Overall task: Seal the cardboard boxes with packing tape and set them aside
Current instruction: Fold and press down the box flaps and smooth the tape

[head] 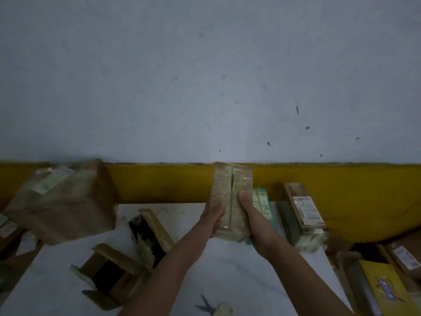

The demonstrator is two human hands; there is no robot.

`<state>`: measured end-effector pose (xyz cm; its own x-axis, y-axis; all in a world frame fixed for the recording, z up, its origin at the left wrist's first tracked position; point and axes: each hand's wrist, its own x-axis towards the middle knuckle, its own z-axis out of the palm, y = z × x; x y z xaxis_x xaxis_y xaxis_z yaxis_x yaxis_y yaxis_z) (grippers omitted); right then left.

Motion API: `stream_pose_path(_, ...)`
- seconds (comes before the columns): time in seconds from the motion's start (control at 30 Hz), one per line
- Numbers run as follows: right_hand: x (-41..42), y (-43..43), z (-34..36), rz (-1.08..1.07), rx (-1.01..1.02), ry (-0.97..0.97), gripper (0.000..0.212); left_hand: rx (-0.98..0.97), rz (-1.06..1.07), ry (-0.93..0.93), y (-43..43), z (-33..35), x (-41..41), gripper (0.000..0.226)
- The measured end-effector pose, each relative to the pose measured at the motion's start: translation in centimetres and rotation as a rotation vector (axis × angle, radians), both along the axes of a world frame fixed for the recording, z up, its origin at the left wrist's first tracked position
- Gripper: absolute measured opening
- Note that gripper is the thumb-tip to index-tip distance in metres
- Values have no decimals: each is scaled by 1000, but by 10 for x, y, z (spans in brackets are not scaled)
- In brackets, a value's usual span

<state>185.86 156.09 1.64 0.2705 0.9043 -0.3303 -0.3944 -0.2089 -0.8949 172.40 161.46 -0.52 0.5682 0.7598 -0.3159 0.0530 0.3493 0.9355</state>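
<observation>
Left hand, right hand clasp box between them

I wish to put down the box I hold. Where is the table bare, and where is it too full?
Bare table lies between your forearms, nearer than the taped box, ending at the scissors and tape roll. Another bare patch is near left, beside the nearer open box. The right side is crowded with stacked boxes.
</observation>
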Motion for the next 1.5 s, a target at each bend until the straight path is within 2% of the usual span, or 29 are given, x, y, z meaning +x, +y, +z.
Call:
stream_pose_path(0.07,-1,2,11,38,10,-69,51,9,28,30,0,12,-2,53)
stream_pose_path(0.13,-1,3,18,57,-15,-113,54,56,-16,108,3,12,-6,76)
stream_pose_path(0.2,-1,0,24,103,-12,-129,55,74,-49,119,3,19,-11,71)
stream_pose_path(0.27,1,-6,33,150,-3,-140,47,46,-83,58,5,32,-16,53)
stream_pose_path(0.3,5,-8,35,156,1,-129,44,7,-89,16,9,36,-20,52)
stream_pose_path(0.43,19,-11,49,103,-13,-22,42,-181,54,-129,23,47,-34,76)
stream_pose_path(0.5,20,-8,44,52,-71,-34,48,-340,68,-225,20,47,-35,65)
stream_pose_path(0.53,18,-8,42,34,-95,-87,51,-440,53,-277,17,47,-34,59)
stream_pose_path(0.6,18,-6,38,4,-142,-263,58,-513,48,-321,11,46,-30,53)
stream_pose_path(0.63,18,-6,39,14,-150,-359,62,-497,64,-297,9,46,-28,54)
stream_pose_path(0.7,14,-8,46,64,-139,-338,66,-442,105,-252,7,44,-24,55)
stream_pose_path(0.73,13,-9,49,119,-131,-308,74,-411,124,-236,6,44,-22,53)
stream_pose_path(0.83,12,-6,45,194,-136,-345,114,-333,124,-196,6,47,-18,48)
stream_pose_path(0.9,10,-3,41,161,-159,-361,121,-282,112,-171,5,48,-18,44)
stream_pose_path(1.03,3,-3,41,145,-183,-399,108,-226,107,-115,5,43,-25,55)
stream_pose_path(1.07,1,-5,37,127,-198,-486,104,-135,117,-59,5,40,-26,62)
stream_pose_path(1.13,-4,-10,29,85,-254,-806,107,98,157,109,1,35,-29,79)
stream_pose_path(1.17,-8,-11,23,70,-261,-928,112,167,166,135,0,31,-29,82)
stream_pose_path(1.2,-14,-13,17,68,-239,-969,114,182,139,113,-4,28,-29,79)
stream_pose_path(1.27,-22,-13,-3,86,-171,-872,100,154,81,80,-10,12,-31,75)
stream_pose_path(1.33,-25,-14,-25,70,-136,-687,65,43,93,56,-17,-12,-39,72)
stream_pose_path(1.4,-27,-20,-45,110,-234,-481,40,-3,127,53,-30,-36,-51,51)
stream_pose_path(1.43,-30,-24,-56,160,-283,-414,33,-24,145,69,-38,-46,-58,42)
stream_pose_path(1.5,-36,-33,-82,259,-334,-382,27,-62,158,109,-53,-69,-73,38)
